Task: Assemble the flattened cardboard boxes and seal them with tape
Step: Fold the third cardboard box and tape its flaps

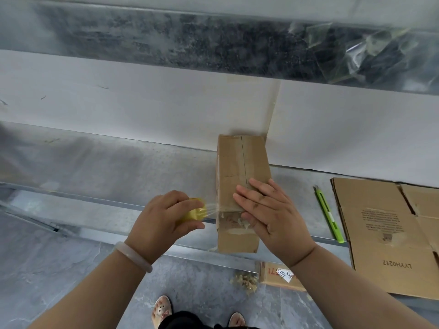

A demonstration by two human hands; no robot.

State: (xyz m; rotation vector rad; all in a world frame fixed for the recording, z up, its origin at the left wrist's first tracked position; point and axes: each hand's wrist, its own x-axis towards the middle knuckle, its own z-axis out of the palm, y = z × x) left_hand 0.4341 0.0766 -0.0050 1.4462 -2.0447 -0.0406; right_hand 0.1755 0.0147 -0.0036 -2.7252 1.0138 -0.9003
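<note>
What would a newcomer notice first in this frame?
The assembled cardboard box at centre draws the eye, with the right hand pressed flat on its top. Just left of it, the left hand grips a yellow tape roll, clear tape stretched across to the box. At the right lie a green utility knife and a stack of flattened boxes.

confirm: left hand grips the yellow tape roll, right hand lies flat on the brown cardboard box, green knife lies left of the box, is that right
Not quite. In the head view the slim green utility knife lies right of the brown cardboard box, not left. The rest holds.
</note>
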